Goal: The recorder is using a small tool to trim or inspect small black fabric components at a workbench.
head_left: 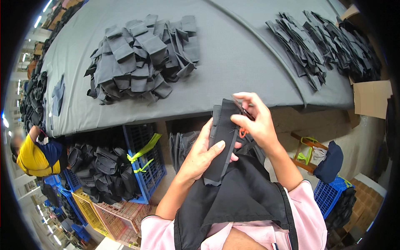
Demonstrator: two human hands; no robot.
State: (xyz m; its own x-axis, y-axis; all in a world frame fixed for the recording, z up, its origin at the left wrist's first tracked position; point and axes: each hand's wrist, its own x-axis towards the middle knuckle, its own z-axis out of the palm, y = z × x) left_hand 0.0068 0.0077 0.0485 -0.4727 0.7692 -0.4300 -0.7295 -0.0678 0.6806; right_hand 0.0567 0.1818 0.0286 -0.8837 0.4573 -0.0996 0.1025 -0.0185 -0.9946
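Note:
In front of my chest, my left hand [199,159] is closed on a long dark grey fabric strip [224,135], its thumb pressed flat on the front. Loose threads show along the strip's edges. My right hand [259,124] grips a pair of thread snips [246,111], with an orange loop [243,132] hanging below the palm. The snips' dark blades are close to the strip's upper right corner; whether they touch it I cannot tell. A black apron [237,196] covers my lap beneath the strip.
Ahead spreads a table under a grey cover [233,66], bearing a heap of dark fabric pieces [129,58] and another pile [308,46] at right. Blue crates [146,166] stand lower left, near a person in yellow [35,158]. A wooden stool [303,154] is at right.

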